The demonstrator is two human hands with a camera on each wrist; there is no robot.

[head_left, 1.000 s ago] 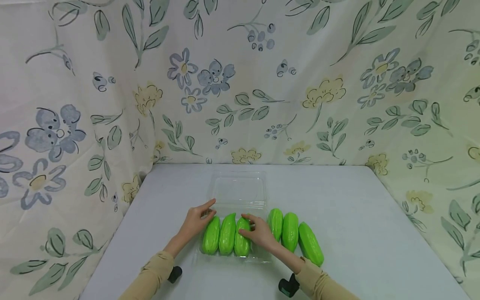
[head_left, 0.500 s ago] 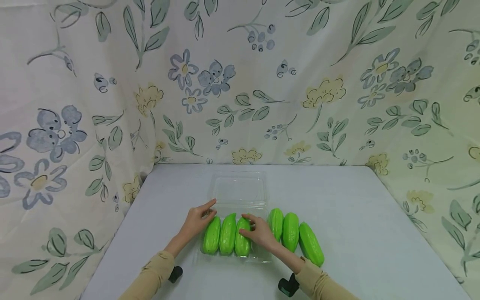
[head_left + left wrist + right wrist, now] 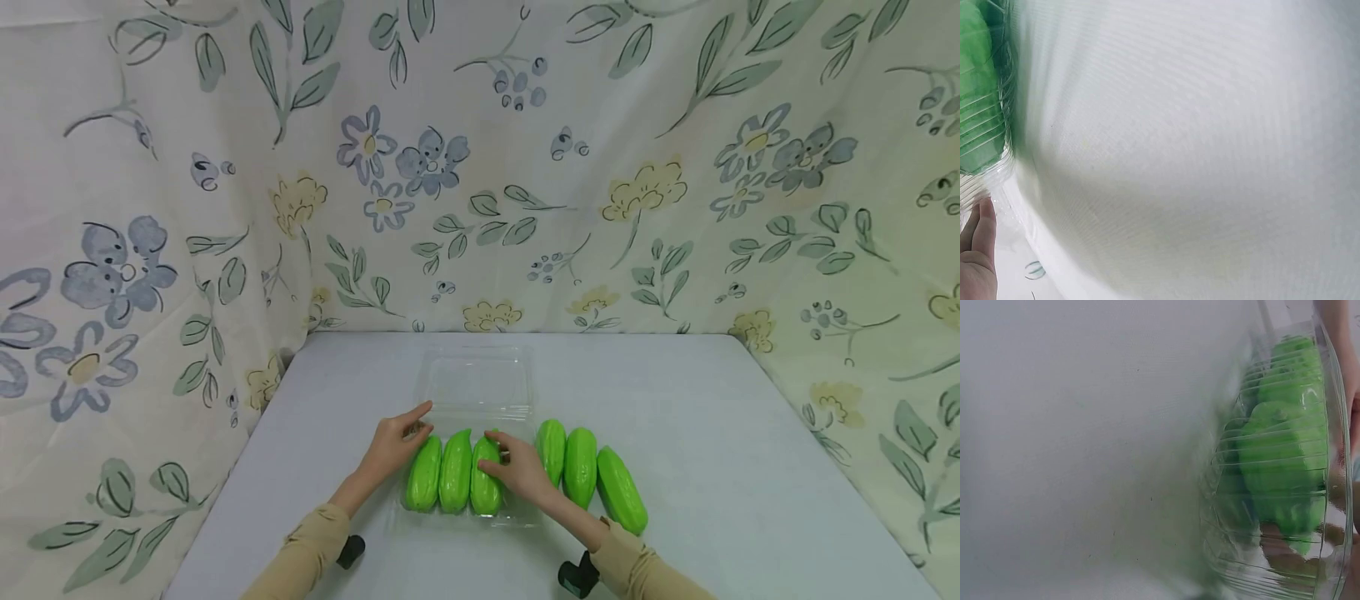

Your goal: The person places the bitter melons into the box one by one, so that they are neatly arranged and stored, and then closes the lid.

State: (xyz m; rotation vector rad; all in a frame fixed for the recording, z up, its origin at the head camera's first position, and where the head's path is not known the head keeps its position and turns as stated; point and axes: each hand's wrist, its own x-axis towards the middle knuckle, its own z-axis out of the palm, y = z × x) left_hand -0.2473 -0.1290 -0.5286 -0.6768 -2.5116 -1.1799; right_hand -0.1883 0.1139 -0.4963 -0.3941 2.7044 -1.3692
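A clear plastic clamshell box (image 3: 517, 520) stands with three plump green cucumber-like vegetables in a row inside it. My right hand (image 3: 522, 472) curls over the rightmost one (image 3: 486, 498), thumb and fingers around its upper part. The left hand (image 3: 393, 443) is at the box's upper left, beside the top of the leftmost one (image 3: 423, 482), its index finger stretched out. In the left wrist view, straight left fingers (image 3: 985, 231) touch the ribbed box corner. Through the box wall (image 3: 1235, 469), the right wrist view shows green shapes and part of a hand.
The box's lid (image 3: 474, 379) is folded back flat behind it on the white table (image 3: 712, 433). Right of the box lie three more of the green vegetables (image 3: 580, 468), partly behind the right wrist. A flowered cloth (image 3: 480, 250) hangs around the table.
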